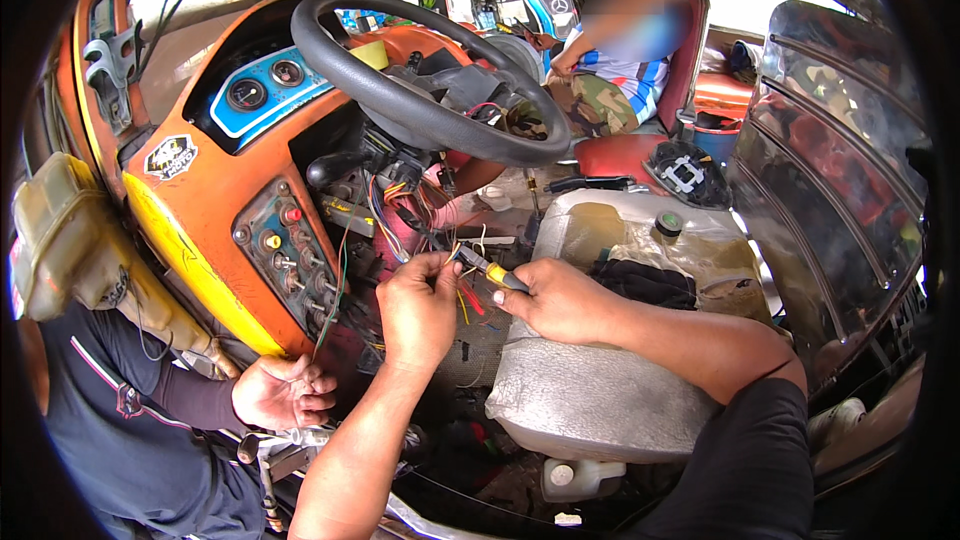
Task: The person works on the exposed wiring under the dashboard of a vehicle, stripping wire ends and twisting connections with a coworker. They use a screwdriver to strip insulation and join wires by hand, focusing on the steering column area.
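Note:
Below the steering column, my left hand (415, 310) pinches thin wires between thumb and fingertips. My right hand (565, 300) is closed around the yellow-and-black handles of a pair of pliers (492, 270). The jaws of the pliers meet the wires right at my left fingertips; whether they grip one is too small to tell. A bundle of loose coloured wires (385, 215) hangs from the open column just beyond my left hand. Short red and yellow wire ends (470, 298) dangle beneath the pliers.
A black steering wheel (350, 75) arches above the work. Left are an orange dashboard (215, 240) and a co-worker's hand (285, 392). A silver-covered engine box (600, 400) lies under my right forearm, bearing a dark cloth (645, 285). Another person (620, 70) sits at the far side.

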### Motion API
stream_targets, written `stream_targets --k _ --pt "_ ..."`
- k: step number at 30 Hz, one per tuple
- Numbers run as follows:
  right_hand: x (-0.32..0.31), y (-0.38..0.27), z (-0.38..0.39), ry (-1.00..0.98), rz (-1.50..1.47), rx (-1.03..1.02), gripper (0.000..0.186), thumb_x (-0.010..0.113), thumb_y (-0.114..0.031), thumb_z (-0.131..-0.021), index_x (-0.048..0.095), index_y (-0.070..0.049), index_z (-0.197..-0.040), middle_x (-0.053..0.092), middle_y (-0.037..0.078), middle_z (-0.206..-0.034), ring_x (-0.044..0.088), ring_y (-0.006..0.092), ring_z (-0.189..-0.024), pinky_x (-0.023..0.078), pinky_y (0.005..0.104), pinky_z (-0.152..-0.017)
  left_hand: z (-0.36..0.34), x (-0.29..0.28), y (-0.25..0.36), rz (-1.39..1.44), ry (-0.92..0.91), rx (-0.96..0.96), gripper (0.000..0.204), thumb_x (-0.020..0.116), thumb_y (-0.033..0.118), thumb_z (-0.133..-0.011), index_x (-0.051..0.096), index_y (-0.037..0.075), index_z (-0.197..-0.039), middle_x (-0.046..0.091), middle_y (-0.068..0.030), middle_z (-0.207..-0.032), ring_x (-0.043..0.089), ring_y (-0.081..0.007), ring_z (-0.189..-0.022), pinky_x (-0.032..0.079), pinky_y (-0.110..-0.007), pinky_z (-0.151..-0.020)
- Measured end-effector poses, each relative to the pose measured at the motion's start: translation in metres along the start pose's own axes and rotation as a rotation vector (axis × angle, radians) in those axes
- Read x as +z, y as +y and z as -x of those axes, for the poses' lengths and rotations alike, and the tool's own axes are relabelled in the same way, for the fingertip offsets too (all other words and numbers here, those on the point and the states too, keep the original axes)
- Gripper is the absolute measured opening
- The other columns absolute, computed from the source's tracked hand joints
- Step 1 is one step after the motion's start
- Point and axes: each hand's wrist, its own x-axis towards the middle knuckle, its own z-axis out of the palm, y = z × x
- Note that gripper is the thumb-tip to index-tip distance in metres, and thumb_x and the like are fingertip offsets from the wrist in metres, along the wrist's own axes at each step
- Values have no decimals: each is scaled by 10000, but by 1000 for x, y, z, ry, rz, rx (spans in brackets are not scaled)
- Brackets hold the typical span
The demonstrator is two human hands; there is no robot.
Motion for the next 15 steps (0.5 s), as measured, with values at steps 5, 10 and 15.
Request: stream_targets --k 5,10,15 --pt "2 2 -1 -42 -15 37 400 684 -300 -1055 720 62 -889 695 257 -734 729 425 -729 550 526 -727 2 -3 5 -125 51 204 137 817 39 -960 776 -45 -1060 795 -164 -881 790 -224 -763 616 -351 -701" --pt "6 14 -4 -21 9 -80 404 677 -337 -1095 682 40 -949 617 188 -672 620 313 -619 508 482 -655 1 -4 14 -88 -41 83 112 796 54 -956 758 -27 -1023 781 -197 -934 783 -356 -869 605 -440 -781" --pt "1 24 -11 83 227 -281 388 695 -307 -1060 713 54 -920 690 239 -741 720 405 -737 544 520 -727 -6 -14 15 -128 -259 127 201 819 137 -964 697 -20 -934 683 -159 -815 687 -307 -758 545 -448 -704"
